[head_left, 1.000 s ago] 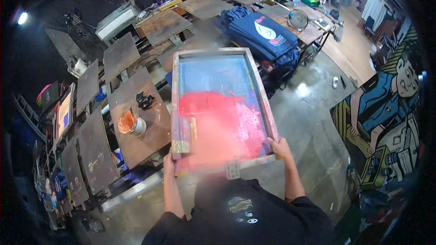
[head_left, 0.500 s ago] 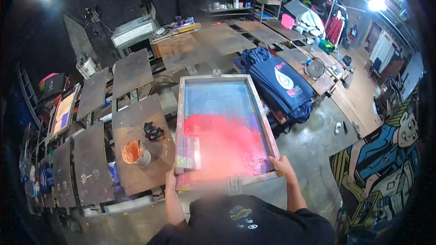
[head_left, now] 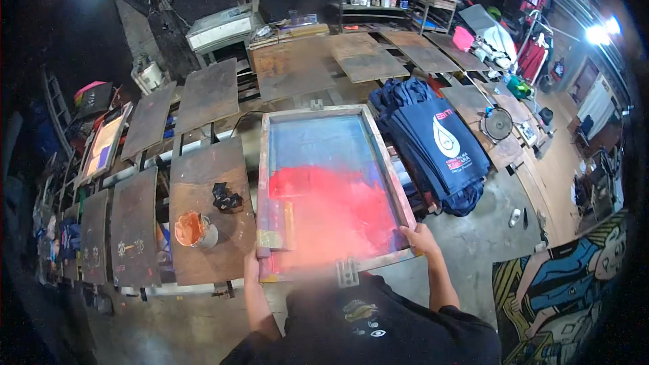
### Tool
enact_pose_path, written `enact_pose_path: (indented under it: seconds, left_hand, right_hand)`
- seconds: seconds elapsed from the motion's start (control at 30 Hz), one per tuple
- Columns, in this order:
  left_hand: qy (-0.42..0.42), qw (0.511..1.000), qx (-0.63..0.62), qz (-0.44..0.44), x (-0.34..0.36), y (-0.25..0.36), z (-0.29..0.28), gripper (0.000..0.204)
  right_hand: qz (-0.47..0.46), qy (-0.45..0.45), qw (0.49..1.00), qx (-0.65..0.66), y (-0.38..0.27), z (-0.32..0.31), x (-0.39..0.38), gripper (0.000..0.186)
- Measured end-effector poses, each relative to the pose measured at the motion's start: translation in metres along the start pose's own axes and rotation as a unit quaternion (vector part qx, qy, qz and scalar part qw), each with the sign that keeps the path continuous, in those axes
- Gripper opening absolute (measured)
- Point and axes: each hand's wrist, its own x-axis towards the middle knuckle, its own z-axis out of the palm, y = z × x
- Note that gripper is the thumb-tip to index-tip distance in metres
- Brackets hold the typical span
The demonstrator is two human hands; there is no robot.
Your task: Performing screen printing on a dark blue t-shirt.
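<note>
Between my two hands I carry a screen-printing frame (head_left: pixel 318 138), a wooden rim around blue mesh with red and orange-pink ink smeared over its nearer half. My left hand (head_left: pixel 252 267) grips the frame's near left corner. On the near right corner my right hand (head_left: pixel 420 238) is closed, thumb over the rim. A wood-handled squeegee (head_left: pixel 289 224) lies inside the frame along its left side. Metal hinge clips (head_left: pixel 347 272) sit on the near rim. To the left, a tub of orange ink (head_left: pixel 196 230) and a crumpled black scrap (head_left: pixel 227 197) rest on a wooden board (head_left: pixel 193 182).
Several printing boards (head_left: pixel 208 94) ring the workspace on a metal rack. Right of the frame lies a stack of navy printed bags (head_left: pixel 443 145). Another screen (head_left: pixel 105 142) stands far left. A shelf of ink pots (head_left: pixel 378 0) is at the back; a painted panel (head_left: pixel 568 290) leans at lower right.
My view has shifted, so the boards and bags appear further right and the back shelf lower. Both hands keep their hold on the frame, and the squeegee stays inside it.
</note>
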Motion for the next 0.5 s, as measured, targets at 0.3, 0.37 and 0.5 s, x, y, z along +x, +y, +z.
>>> enact_pose_path:
  seconds: [0.3,0.37,0.5]
  left_hand:
    - [0.023,0.998,-0.055,0.011,0.009,-0.034,-0.003,0.038]
    - [0.025,0.999,-0.039,0.013,0.012,-0.036,0.001,0.037]
    - [0.047,0.998,-0.042,-0.006,0.021,-0.042,0.002,0.036]
  right_hand:
    - [-0.042,-0.090,0.995,-0.003,-0.023,-0.027,0.070,0.059]
    - [-0.060,-0.064,0.996,-0.024,-0.015,-0.029,0.079,0.061]
    - [-0.066,-0.071,0.995,-0.024,-0.015,-0.029,0.084,0.062]
